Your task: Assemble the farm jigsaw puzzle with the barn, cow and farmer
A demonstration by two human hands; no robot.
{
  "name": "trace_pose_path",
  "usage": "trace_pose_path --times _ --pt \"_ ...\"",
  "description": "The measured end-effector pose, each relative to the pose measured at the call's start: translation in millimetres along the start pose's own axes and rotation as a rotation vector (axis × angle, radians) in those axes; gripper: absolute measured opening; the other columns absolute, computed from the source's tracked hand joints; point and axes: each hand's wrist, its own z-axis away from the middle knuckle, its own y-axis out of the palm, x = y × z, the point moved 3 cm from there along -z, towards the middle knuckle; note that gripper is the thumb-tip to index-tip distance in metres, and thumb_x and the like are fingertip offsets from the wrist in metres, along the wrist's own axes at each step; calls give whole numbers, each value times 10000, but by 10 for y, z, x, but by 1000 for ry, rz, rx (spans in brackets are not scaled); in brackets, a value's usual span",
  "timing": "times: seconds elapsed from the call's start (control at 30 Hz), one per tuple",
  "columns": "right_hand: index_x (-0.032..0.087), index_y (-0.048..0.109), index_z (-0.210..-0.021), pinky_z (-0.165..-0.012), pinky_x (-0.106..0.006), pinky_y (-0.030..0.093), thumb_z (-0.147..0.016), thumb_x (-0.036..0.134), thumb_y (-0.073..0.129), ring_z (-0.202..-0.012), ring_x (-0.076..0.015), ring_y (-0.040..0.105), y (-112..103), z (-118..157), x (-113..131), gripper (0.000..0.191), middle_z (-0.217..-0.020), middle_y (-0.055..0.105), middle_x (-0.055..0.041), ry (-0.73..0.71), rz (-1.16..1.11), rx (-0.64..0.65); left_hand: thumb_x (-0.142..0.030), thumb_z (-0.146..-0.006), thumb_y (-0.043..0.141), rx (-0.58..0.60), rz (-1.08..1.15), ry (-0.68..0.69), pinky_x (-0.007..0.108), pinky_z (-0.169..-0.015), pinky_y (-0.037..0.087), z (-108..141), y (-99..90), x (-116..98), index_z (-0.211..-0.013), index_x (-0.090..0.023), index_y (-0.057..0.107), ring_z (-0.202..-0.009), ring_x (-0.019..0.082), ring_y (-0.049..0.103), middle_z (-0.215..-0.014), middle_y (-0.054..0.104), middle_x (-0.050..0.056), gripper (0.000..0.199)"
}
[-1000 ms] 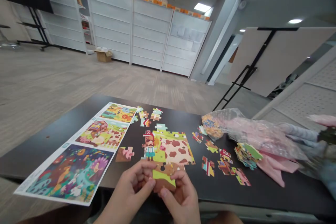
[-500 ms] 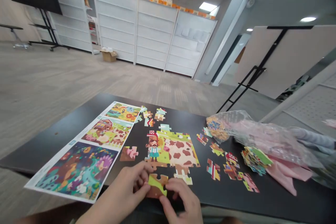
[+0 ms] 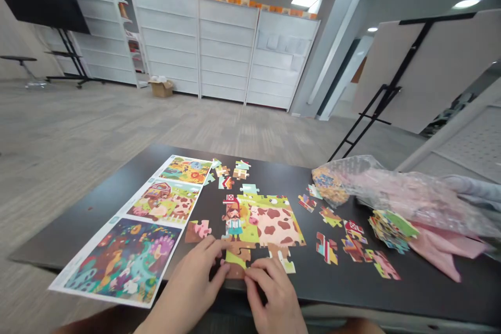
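Between my two hands is a brown and green puzzle piece, lying at the lower edge of a partly joined puzzle with a spotted cow and a figure in blue. My left hand pinches the piece's left side with thumb and forefinger. On its right side, my right hand has its fingertips closed at the lower corner. The piece's top meets the brown bottom of the joined part; whether it is locked in I cannot tell. A white-and-brown piece juts out right of it, and a pig piece lies to the left.
A picture sheet with three scenes lies on the left of the black table. Loose pieces are scattered at right, beside a pile of pieces, a pink cloth and plastic bags. More pieces lie at the back.
Both hands have moved the brown and green piece up against the joined puzzle's lower edge. Before, it was tilted and apart from it. The view has shifted slightly.
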Motion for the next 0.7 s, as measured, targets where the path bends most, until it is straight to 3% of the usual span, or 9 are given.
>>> trace_pose_path --times 0.2,0.4,0.7 --pt "262 694 -1045 -743 -313 602 -925 83 549 -837 -207 672 26 26 -34 259 -941 679 -63 -29 -5 -4 -148 -923 493 6 -42 20 296 -739 546 -2 -2 -60 -1138 -270 645 -832 213 688 -1021 644 50 290" --pt "254 682 -1051 -752 -322 605 -910 64 526 -852 -217 674 57 30 -49 284 -967 683 -69 -50 33 14 -146 -944 451 49 -86 73 353 -895 572 -13 -8 -104 -1132 -267 649 -1090 251 672 -1216 615 88 299" --pt "251 666 -1066 -786 -318 620 -857 73 581 -886 -225 692 52 54 -88 286 -1002 684 -72 -58 71 9 -144 -826 601 47 -193 159 387 -898 602 19 -17 -195 -1082 -272 645 -1131 284 654 -1256 638 84 290"
